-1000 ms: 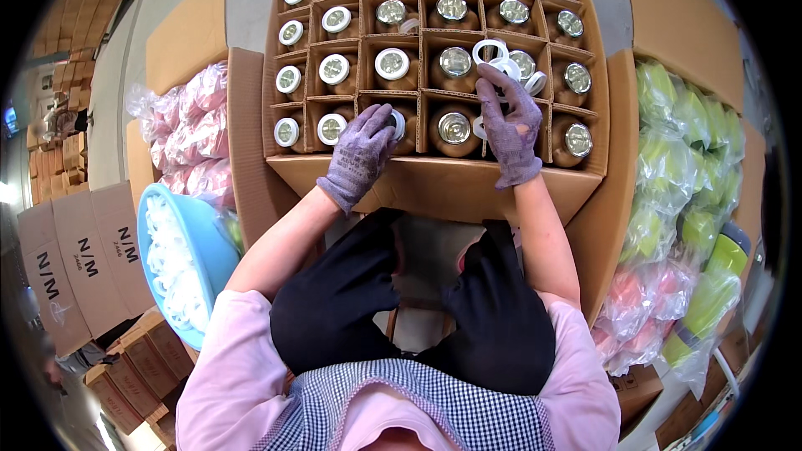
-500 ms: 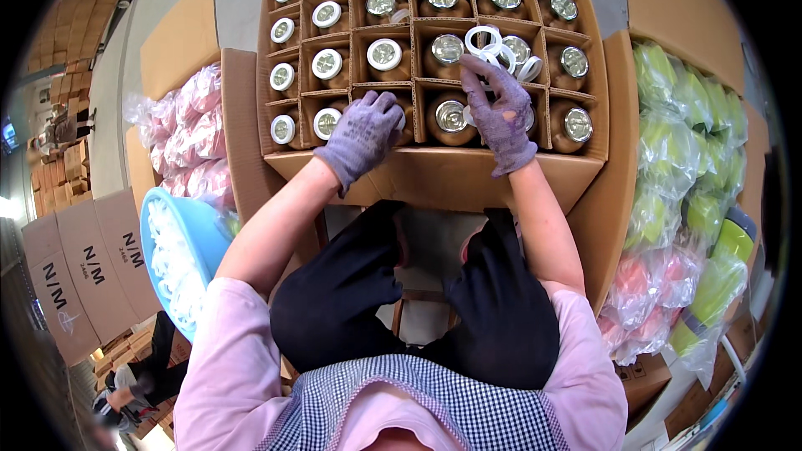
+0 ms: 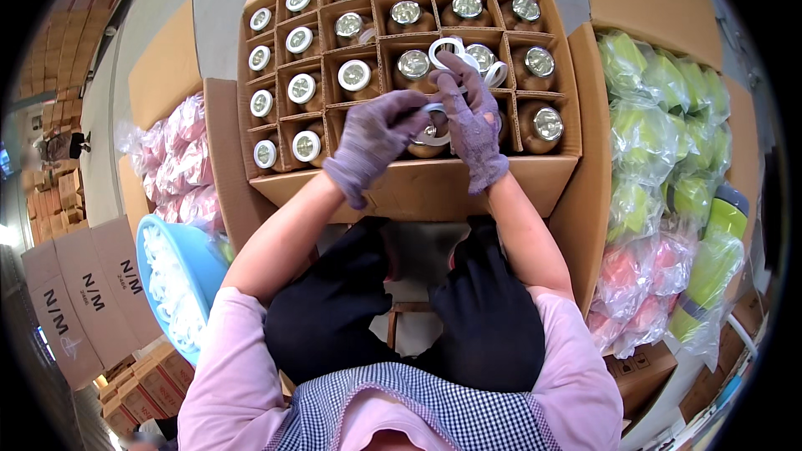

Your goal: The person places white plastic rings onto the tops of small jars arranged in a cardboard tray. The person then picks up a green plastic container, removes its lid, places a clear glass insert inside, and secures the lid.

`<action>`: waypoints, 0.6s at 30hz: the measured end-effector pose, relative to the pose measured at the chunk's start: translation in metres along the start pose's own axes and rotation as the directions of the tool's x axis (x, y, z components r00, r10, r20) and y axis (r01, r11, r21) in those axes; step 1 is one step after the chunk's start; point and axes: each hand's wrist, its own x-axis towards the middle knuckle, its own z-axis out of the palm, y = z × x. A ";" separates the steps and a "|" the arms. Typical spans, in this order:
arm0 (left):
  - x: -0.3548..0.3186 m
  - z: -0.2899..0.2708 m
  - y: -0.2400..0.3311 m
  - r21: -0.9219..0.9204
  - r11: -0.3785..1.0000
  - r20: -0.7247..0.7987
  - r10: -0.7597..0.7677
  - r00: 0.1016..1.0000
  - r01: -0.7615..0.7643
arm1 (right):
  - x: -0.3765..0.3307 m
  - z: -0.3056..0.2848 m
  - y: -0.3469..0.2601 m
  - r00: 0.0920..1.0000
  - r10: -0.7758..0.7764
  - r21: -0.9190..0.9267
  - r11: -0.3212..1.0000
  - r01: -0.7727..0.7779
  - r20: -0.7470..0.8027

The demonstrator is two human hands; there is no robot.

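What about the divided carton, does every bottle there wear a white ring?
No, the front right corner bottle has a silver top with nothing white around it.

White rings [image 3: 432, 53] (several) over silver-topped bottles [image 3: 414, 66]

From my remote view, I see that the left hand [image 3: 376, 135] has shifted right, in beside the right hand [image 3: 473, 125], its fingertips apparently at a white ring [image 3: 433, 108], though overlapping fingers hide the contact.
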 end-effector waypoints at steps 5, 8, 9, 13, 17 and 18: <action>0.014 -0.005 -0.028 0.611 0.682 -0.089 0.564 0.821 -0.402 | 0.002 -0.038 0.002 0.976 -0.199 -0.051 0.979 0.195 -0.087; 0.007 0.010 -0.050 0.800 0.399 0.165 0.571 0.804 -0.448 | -0.011 -0.046 0.000 0.971 -0.175 -0.067 0.984 0.166 -0.165; 0.003 0.014 -0.060 0.812 0.412 0.205 0.462 0.863 -0.414 | -0.013 -0.047 0.001 0.962 -0.194 -0.040 0.981 0.189 -0.192; -0.006 0.018 -0.055 0.759 0.389 0.171 0.655 0.736 -0.522 | -0.015 -0.053 0.000 0.948 -0.233 -0.034 0.972 0.231 -0.218; -0.002 0.010 -0.060 0.598 0.551 0.238 0.572 0.785 -0.582 | -0.019 -0.050 0.001 0.961 -0.200 -0.040 0.980 0.195 -0.189; -0.001 0.008 -0.058 0.573 0.580 0.265 0.538 0.800 -0.579 | -0.019 -0.050 0.000 0.963 -0.189 -0.035 0.982 0.186 -0.192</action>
